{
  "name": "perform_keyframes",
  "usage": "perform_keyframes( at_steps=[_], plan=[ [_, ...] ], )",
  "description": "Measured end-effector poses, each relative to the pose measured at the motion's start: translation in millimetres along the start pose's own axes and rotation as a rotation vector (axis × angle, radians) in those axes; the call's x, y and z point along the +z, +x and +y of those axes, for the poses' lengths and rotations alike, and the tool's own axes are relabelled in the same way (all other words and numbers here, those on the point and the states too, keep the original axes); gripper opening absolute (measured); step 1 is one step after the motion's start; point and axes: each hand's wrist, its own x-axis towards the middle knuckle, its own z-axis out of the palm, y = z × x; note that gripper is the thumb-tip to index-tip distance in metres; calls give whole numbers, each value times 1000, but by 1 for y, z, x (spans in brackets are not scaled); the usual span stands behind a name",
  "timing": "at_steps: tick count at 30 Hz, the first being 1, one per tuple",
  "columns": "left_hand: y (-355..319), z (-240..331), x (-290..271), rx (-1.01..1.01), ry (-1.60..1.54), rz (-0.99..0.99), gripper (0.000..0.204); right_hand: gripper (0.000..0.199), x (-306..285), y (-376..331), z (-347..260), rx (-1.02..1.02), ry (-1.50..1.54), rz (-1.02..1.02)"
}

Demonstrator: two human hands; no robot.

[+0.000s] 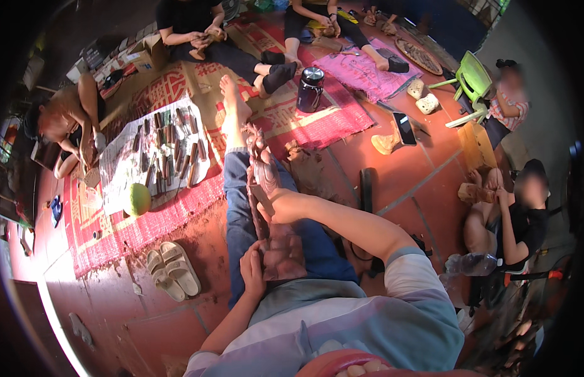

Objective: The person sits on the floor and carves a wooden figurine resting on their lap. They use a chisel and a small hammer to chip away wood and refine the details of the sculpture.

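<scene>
A carved wooden statue (264,168), reddish brown, lies along my lap over blue jeans, its blocky base (284,254) close to my waist and its slender top pointing away past my knee. My left hand (253,270) is closed on the near left edge of the base. Farther up, my right hand (282,206) presses on the statue's middle with its fingers closed. A small flat brownish piece seems to show at those fingertips, too unclear to name. A thin carved staff-like part (254,210) runs along the statue's left side.
Several carving chisels (177,154) lie on white paper upon a red mat (204,195), near a green round fruit (137,200). Sandals (174,270) sit left on the tiles. A dark flask (311,91), a phone (404,129) and a green chair (473,76) stand ahead. Other people sit around.
</scene>
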Motion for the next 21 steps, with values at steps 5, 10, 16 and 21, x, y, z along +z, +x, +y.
perform_keyframes(
  at_steps=[5,10,16,21],
  plan=[
    [1,9,-3,47,11,27,40,8,14,4,23,-142,26,78],
    [-6,9,-3,25,69,0,38,8,12,-23,-6,-70,35,123],
    [-5,22,-8,-17,143,-57,39,8,4,-20,-15,133,172,43],
    [-2,22,-7,-3,164,-58,37,10,1,-19,-5,155,228,95]
  ],
)
